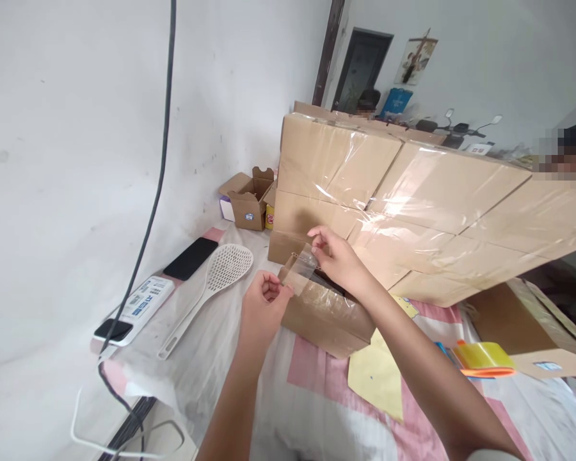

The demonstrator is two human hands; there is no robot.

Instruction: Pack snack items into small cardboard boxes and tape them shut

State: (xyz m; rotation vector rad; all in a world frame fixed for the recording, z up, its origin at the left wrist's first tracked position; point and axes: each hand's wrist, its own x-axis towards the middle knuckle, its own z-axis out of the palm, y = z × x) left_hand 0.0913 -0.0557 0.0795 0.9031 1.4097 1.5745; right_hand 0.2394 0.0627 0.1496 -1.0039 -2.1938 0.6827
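My left hand (262,306) and my right hand (335,256) hold a small clear plastic bag (300,269) between them, above a low brown cardboard box (326,317) covered with clear tape. The left fingers pinch the bag's lower left corner. At the bag's upper edge, the right fingers pinch it near something small and dark inside. Both forearms reach in from the bottom of the head view.
Taped cardboard boxes (413,192) are stacked behind. A white slotted spoon (211,288), a black phone (191,258) and a power strip (137,307) lie at left by the wall. A small open carton (249,202) stands at the back. A yellow tape roll (484,358) lies right. People sit beyond the boxes.
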